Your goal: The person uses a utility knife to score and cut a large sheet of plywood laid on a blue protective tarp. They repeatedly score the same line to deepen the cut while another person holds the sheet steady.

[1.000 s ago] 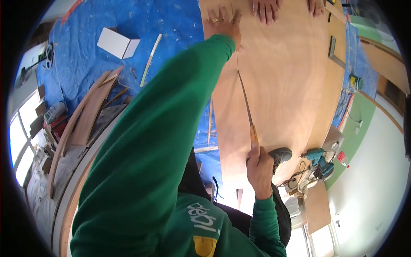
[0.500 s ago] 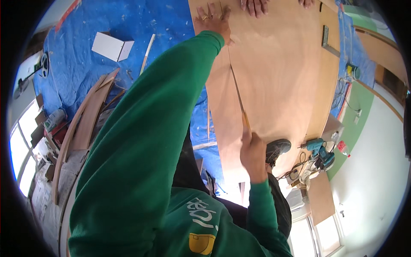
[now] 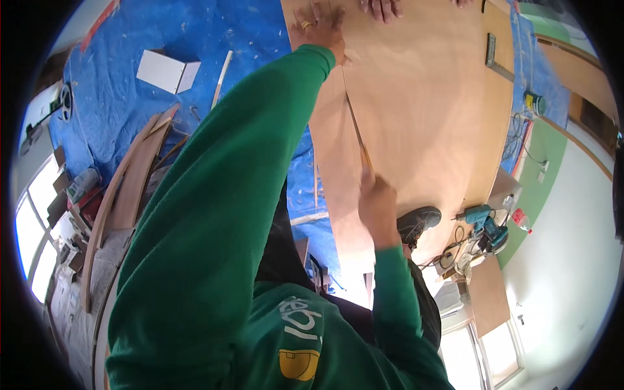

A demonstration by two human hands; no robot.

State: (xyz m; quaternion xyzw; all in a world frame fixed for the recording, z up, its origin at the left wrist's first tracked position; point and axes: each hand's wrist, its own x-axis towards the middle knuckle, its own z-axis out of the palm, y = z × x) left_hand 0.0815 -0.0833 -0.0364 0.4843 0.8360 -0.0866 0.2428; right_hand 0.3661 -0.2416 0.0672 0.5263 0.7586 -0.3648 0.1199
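A large sheet of light-brown plywood [image 3: 416, 117] lies in front of me. My left hand [image 3: 318, 31], with a ring on one finger, rests flat on its far left part, fingers spread. My right hand [image 3: 378, 205] grips the handle of a handsaw [image 3: 354, 123], closer to my body. The saw's narrow blade, seen nearly edge-on, points away from me along a thin dark line in the sheet that runs up toward my left hand. My shoe [image 3: 418, 223] stands on the plywood, right of my right hand. Another person's hand [image 3: 381, 9] presses on the sheet's far part.
Blue sheeting [image 3: 253, 26] covers the floor, with a white box [image 3: 166, 71] on it. Wood strips [image 3: 133, 175] lie at left. A metal square [image 3: 492, 55] sits near the plywood's right edge; a teal power drill [image 3: 478, 214] and cords lie at right.
My right hand has pushed the handsaw forward, away from me along the line. My left hand keeps its place on the plywood. The view has shifted slightly.
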